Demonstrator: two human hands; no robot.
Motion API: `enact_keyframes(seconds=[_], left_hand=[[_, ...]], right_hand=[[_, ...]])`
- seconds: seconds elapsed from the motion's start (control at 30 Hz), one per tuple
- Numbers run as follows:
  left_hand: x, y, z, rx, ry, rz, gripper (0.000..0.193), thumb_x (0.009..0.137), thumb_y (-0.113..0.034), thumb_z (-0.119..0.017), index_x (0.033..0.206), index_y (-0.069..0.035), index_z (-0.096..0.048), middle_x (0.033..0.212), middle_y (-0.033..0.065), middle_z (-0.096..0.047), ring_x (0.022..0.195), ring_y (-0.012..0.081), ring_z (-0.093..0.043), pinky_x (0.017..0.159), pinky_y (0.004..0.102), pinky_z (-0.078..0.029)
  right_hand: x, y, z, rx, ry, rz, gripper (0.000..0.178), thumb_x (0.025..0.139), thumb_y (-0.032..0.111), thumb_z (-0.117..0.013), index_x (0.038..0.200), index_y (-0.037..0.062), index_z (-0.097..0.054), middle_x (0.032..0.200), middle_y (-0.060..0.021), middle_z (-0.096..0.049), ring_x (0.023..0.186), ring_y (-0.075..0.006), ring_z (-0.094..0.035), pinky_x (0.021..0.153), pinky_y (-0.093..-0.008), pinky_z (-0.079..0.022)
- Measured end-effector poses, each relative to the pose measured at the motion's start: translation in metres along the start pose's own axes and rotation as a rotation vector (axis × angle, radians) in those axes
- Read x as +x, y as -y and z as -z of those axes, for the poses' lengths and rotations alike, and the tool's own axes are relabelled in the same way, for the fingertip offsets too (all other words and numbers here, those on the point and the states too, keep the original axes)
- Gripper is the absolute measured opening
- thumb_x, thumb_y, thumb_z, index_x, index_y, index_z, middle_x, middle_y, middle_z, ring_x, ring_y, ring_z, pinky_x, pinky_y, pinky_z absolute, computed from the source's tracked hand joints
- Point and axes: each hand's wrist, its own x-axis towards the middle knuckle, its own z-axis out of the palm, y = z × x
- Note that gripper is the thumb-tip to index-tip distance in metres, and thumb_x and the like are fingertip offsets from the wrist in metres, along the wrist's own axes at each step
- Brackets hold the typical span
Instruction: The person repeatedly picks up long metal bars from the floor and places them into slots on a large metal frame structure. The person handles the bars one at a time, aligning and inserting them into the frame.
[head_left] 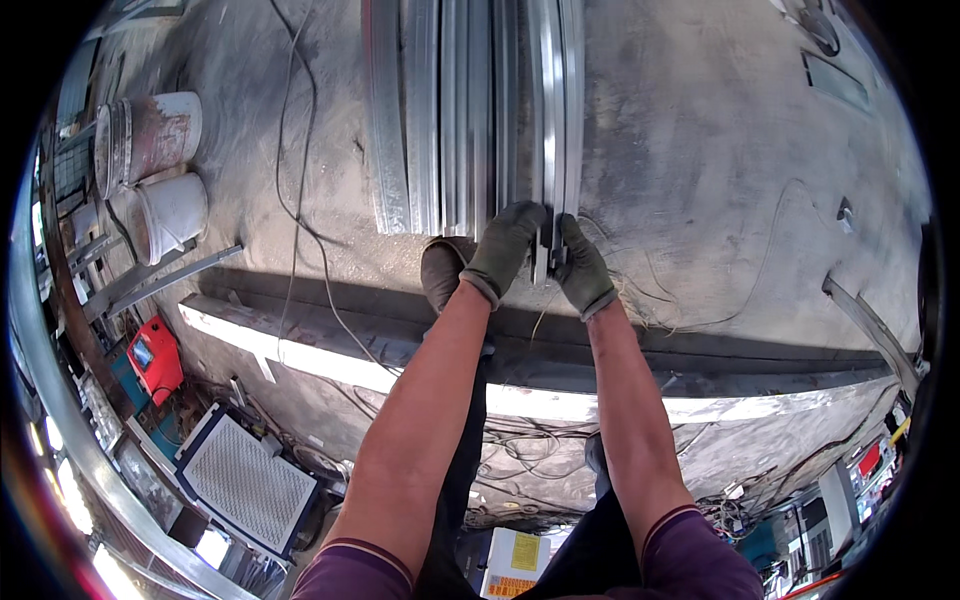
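The gloved left hand and right hand clasp the slim steel profiles at their near end from opposite sides, presumably for alignment; these lie on the floor beside a wider profile stack.

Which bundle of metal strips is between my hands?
The narrow bundle, its near end between your left hand and right hand; the wider bundle lies to its left.

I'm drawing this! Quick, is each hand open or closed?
Left hand: looks closed on the shiny metal bars.
Right hand: looks closed on those bars' right side.
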Motion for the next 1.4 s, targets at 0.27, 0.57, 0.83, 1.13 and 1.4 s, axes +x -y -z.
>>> enact_keyframes(seconds=[0.27, 0.57, 0.83, 1.13, 1.4], left_hand=[[-0.020, -0.086, -0.057, -0.073, 0.038, 0.242, 0.046, 0.093, -0.030, -0.079, 0.123, 0.003, -0.068, 0.113, 0.0103, -0.073, 0.104, 0.0176, -0.067, 0.094, 0.0322, -0.053], [-0.216, -0.192, -0.146, 0.152, 0.206, 0.374, 0.030, 0.098, -0.026, -0.074, 0.117, -0.003, -0.071, 0.098, 0.0038, -0.073, 0.077, 0.0146, -0.065, 0.070, 0.0354, -0.056], [-0.403, -0.326, -0.162, -1.115, 0.598, 0.708, 0.062, 0.099, -0.038, -0.072, 0.144, 0.000, -0.052, 0.141, 0.0155, -0.061, 0.130, 0.0267, -0.061, 0.111, 0.0433, -0.051], [-0.417, -0.403, -0.115, -1.136, 0.682, 0.735, 0.061, 0.098, -0.042, -0.071, 0.138, 0.002, -0.055, 0.130, 0.0175, -0.066, 0.119, 0.0317, -0.067, 0.106, 0.0493, -0.054], [-0.406, -0.378, -0.128, -0.906, 0.529, 0.760, 0.046, 0.101, -0.037, -0.069, 0.129, -0.002, -0.062, 0.112, 0.0147, -0.072, 0.101, 0.0292, -0.074, 0.093, 0.0480, -0.062]], right_hand=[[-0.078, 0.041, -0.053, -0.460, -0.292, 0.196, 0.049, 0.098, 0.052, -0.071, 0.100, 0.0033, -0.071, 0.076, 0.0022, -0.064, 0.065, -0.0059, -0.056, 0.059, -0.0261, -0.046], [-0.350, 0.100, -0.118, -0.838, -0.485, 0.030, 0.041, 0.098, 0.043, -0.072, 0.094, 0.0021, -0.074, 0.074, -0.0002, -0.066, 0.067, -0.0084, -0.058, 0.060, -0.0306, -0.046], [-0.615, 0.108, -0.260, -0.795, -0.448, -0.167, 0.061, 0.097, 0.052, -0.072, 0.120, -0.0042, -0.065, 0.094, -0.0096, -0.075, 0.080, -0.0131, -0.070, 0.068, -0.0273, -0.055], [-0.579, 0.240, -0.355, -1.324, -0.133, -0.336, 0.065, 0.096, 0.057, -0.067, 0.133, 0.0031, -0.062, 0.110, -0.0089, -0.070, 0.103, -0.0193, -0.067, 0.086, -0.0332, -0.055], [-0.372, 0.217, -0.298, -0.949, -0.432, 0.119, 0.077, 0.079, 0.054, -0.087, 0.121, -0.0057, -0.062, 0.096, -0.0121, -0.071, 0.077, -0.0191, -0.068, 0.068, -0.0368, -0.056]])
